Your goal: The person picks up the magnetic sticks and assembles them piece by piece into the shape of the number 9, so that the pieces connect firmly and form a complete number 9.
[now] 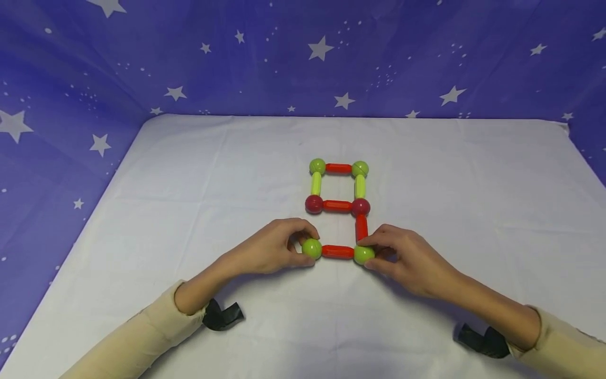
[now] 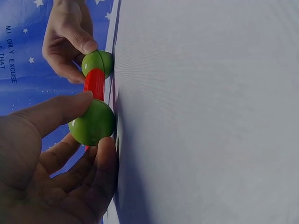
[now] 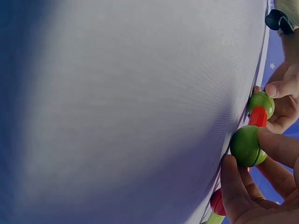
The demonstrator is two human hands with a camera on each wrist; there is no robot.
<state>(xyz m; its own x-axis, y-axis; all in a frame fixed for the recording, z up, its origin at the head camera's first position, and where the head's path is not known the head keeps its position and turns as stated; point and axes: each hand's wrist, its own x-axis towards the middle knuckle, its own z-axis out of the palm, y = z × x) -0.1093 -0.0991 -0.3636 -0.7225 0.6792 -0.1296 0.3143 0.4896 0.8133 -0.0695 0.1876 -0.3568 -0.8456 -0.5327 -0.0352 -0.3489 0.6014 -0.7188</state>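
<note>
A figure of toy rods and balls lies on the white cloth (image 1: pixel 189 210). Its top square has two green balls (image 1: pixel 317 166), a red top rod (image 1: pixel 338 168), two light green side rods (image 1: pixel 315 183), two dark red balls (image 1: pixel 314 203) and a red middle rod (image 1: pixel 337 206). A red rod (image 1: pixel 361 227) runs down on the right to a green ball (image 1: pixel 363 255) (image 3: pixel 246 145), which my right hand (image 1: pixel 402 258) pinches. A red bottom rod (image 1: pixel 337 252) (image 2: pixel 95 84) joins it to another green ball (image 1: pixel 312 248) (image 2: pixel 92 123), pinched by my left hand (image 1: pixel 274 247).
Blue star-printed fabric (image 1: pixel 303 58) walls the table at the back and both sides. A black strap (image 1: pixel 222 315) hangs at my left wrist and another black strap (image 1: pixel 480 341) at my right. Bare white cloth lies to either side of the figure.
</note>
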